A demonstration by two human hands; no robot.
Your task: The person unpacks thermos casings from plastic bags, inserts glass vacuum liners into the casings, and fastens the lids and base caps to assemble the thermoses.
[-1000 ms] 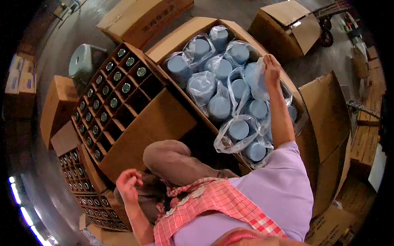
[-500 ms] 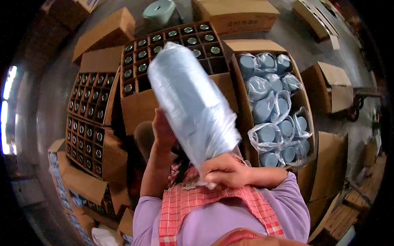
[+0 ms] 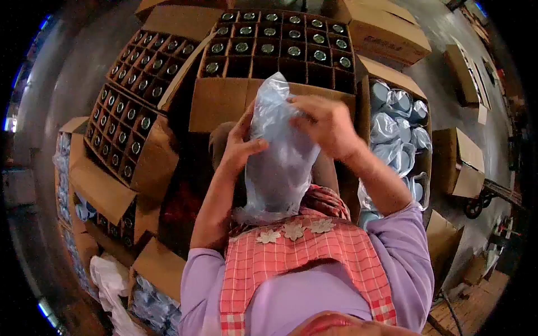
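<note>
In front of my apron stands a grey-blue cylinder in a clear plastic bag [image 3: 280,173], its gathered end pointing up and away from me. My left hand [image 3: 244,147] grips its left side, thumb in front and fingers partly hidden behind. At the upper right of the bag, my right hand [image 3: 328,126] has its curled fingers on the plastic; motion blurs them a little. Just beyond the hands sits an open carton [image 3: 224,103] with cardboard dividers, many cells holding items with shiny round tops. Several cells in its nearest row look dark.
To the right, an open box [image 3: 365,117] holds several similar bagged grey cylinders. Two divided cartons of shiny-topped items, one a nearer carton [image 3: 151,148], stand at left. Loose white plastic [image 3: 109,280] lies lower left. A closed carton [image 3: 386,33] is at the back.
The bagged cylinder has come down closer to my body and turned, its gathered end now away from me. My right hand has moved from the near end to the far end.
</note>
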